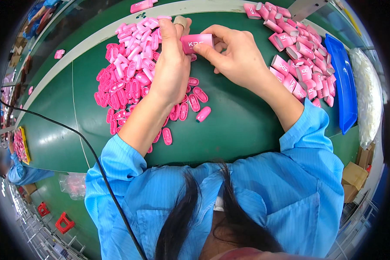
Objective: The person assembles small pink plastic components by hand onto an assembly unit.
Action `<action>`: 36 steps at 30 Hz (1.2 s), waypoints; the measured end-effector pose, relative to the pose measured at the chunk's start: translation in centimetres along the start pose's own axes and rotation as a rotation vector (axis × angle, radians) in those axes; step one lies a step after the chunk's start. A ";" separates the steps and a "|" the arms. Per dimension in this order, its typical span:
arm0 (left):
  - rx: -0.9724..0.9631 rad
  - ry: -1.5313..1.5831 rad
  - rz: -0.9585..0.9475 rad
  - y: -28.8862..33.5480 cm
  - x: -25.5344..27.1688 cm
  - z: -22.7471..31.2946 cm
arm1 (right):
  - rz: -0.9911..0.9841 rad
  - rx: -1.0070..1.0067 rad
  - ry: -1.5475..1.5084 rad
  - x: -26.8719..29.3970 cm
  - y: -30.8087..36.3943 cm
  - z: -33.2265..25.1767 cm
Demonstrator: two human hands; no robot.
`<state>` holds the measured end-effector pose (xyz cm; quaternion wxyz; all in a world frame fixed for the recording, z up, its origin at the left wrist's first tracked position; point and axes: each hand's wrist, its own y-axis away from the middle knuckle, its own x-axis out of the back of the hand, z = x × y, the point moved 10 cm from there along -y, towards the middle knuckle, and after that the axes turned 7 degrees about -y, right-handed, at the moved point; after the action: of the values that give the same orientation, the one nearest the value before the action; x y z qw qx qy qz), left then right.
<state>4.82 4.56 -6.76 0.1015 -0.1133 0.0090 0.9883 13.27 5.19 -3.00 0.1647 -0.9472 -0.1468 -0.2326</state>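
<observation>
A flat pink casing (197, 42) with white lettering is held between my two hands above the far side of the green table. My right hand (238, 52) is closed on its right end, thumb on the face turned up and fingers curled behind. My left hand (173, 60) is closed at the casing's left end, which goes out of sight against it. A tan cover (180, 21) sits on one of its fingertips. Beside and beneath my left forearm lies a heap of small pink oval caps (121, 86). One cap (203, 114) lies apart, nearer me.
Many pink casings (305, 52) are piled at the right, beside a long blue tray (341, 82). Another casing (142, 5) rests beyond the pale rail (86, 41). A black cable (73, 129) crosses at left. A person in blue (21, 171) is at the far left.
</observation>
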 end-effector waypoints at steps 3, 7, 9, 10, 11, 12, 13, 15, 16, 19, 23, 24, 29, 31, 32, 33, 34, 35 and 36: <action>-0.001 -0.059 0.021 0.1 0.4 0.0 | -0.026 -0.017 -0.006 -0.3 -0.3 0.5; -0.011 -0.041 0.021 0.2 0.4 -0.1 | -0.057 -0.130 -0.289 -1.1 -0.2 2.1; -0.026 -0.089 0.008 0.3 0.5 -0.4 | -0.039 -0.112 -0.227 -1.3 0.1 1.8; -0.044 -0.139 -0.007 0.3 0.5 -0.5 | -0.041 -0.114 -0.226 -1.3 0.0 1.8; -0.043 -0.137 -0.005 0.3 0.6 -0.6 | -0.079 -0.013 -0.040 -1.2 -0.1 0.6; -0.059 -0.143 -0.040 0.3 0.4 -0.5 | -0.116 0.089 0.147 -1.4 -0.1 -0.5; -0.077 -0.150 -0.075 0.4 0.1 -0.3 | -0.119 0.089 0.148 -1.4 -0.1 -0.1; -0.015 -0.093 -0.086 0.3 -0.3 0.7 | -0.178 -0.191 -0.424 -1.4 -0.6 3.2; 0.010 -0.014 -0.139 0.2 -0.7 1.3 | -0.199 -0.203 -0.515 -1.0 -0.7 3.2; 0.043 0.099 -0.245 0.3 -1.1 3.5 | -0.253 -0.236 -0.598 -1.0 -0.9 2.3; 0.111 0.149 -0.305 0.6 -0.5 2.6 | -0.284 -0.276 -0.643 -2.4 -0.5 1.4; 0.098 0.089 -0.285 0.5 -0.1 2.4 | -0.297 -0.286 -0.633 -2.7 -0.4 1.7; 0.240 0.343 -0.060 0.7 1.3 1.5 | -0.317 -0.298 -0.567 -4.3 0.0 1.7; 0.223 0.248 -0.126 0.7 1.0 1.4 | -0.302 -0.300 -0.539 -4.5 0.2 1.9; 0.201 0.152 -0.194 0.8 0.5 1.3 | -0.304 -0.295 -0.536 -4.6 0.2 1.9; 0.204 0.155 -0.191 0.8 0.5 0.9 | -0.306 -0.290 -0.532 -4.7 0.3 2.1; 0.172 0.070 -0.140 0.6 0.9 0.7 | -0.308 -0.293 -0.532 -4.9 0.5 2.2; 0.142 -0.014 -0.094 0.5 1.1 0.6 | -0.260 -0.263 -0.487 -4.6 0.6 1.9; 0.076 0.034 0.105 0.5 2.3 0.2 | -0.211 -0.232 -0.441 -4.2 0.6 1.6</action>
<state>2.42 4.50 -7.09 0.0535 -0.1255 0.0544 0.9892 10.50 4.40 -6.54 -0.0061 -0.9670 -0.2493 -0.0518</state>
